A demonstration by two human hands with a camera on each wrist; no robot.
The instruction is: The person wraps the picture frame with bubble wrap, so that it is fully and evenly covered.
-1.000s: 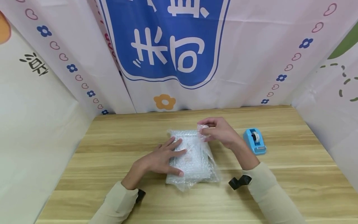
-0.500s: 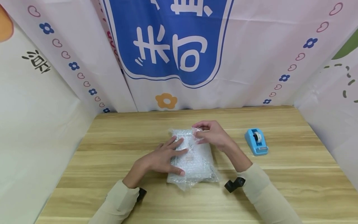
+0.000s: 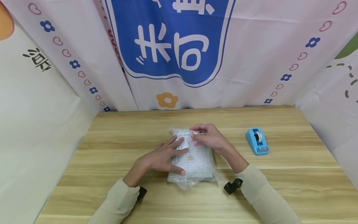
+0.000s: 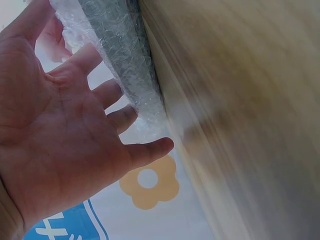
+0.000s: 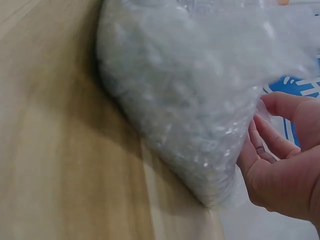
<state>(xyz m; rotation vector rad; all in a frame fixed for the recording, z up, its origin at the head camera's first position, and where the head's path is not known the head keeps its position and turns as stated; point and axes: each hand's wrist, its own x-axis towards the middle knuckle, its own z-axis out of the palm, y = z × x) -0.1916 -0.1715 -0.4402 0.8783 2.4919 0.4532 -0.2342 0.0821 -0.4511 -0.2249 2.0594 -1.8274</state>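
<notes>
A flat rectangular item wrapped in clear bubble wrap (image 3: 197, 166) lies on the wooden table; a pale frame-like border and a small reddish mark show through the layers. My left hand (image 3: 162, 159) rests on its left side with fingers spread, and in the left wrist view the straight fingers reach over the wrap's edge (image 4: 120, 50). At the top right of the package, my right hand (image 3: 211, 137) pinches the loose flap of bubble wrap between thumb and fingers. The right wrist view shows the wrapped side (image 5: 175, 110) hanging beside the curled fingers (image 5: 270, 137).
A blue tape dispenser (image 3: 257, 142) with a roll of tape stands to the right of the package. Behind the wooden table (image 3: 126, 133) hangs a printed white cloth (image 3: 246, 62), and more cloth encloses the left and right sides.
My right hand has drawn the bubble wrap flap leftward and down across the package, covering its right side. The left hand stays in place on top.
</notes>
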